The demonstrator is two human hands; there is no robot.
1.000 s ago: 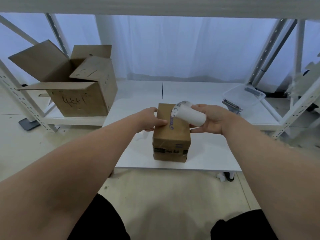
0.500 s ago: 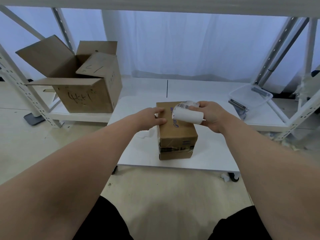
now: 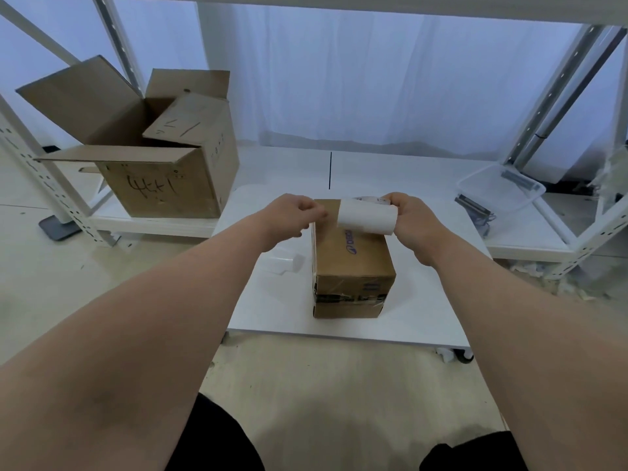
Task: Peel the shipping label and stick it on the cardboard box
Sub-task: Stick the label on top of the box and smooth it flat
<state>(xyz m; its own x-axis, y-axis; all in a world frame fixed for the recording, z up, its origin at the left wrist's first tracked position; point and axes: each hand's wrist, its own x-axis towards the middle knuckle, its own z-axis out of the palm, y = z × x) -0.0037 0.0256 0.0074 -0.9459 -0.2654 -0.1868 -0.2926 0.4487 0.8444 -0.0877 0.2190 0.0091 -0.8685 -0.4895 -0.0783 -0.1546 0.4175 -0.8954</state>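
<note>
A small sealed cardboard box (image 3: pixel 353 266) stands on the low white table (image 3: pixel 272 307), with tape across its near face. Above the box's far top edge, my right hand (image 3: pixel 413 217) grips a curled white shipping label (image 3: pixel 367 217) by its right end; printed marks show on its upper curl. My left hand (image 3: pixel 292 214) is at the label's left edge, fingers pinched together against it beside the box's far left corner. Whether those fingers grip the label or its backing is not clear.
A large open cardboard box (image 3: pixel 159 158) with handwriting sits on the low white shelf at the left. A clear plastic tray (image 3: pixel 501 190) lies at the right, by the rack uprights. A small clear scrap (image 3: pixel 283 263) lies on the table left of the box.
My left hand has lifted off the box top and moved to the label's left edge. My right hand has turned the label so that its white back faces me.
</note>
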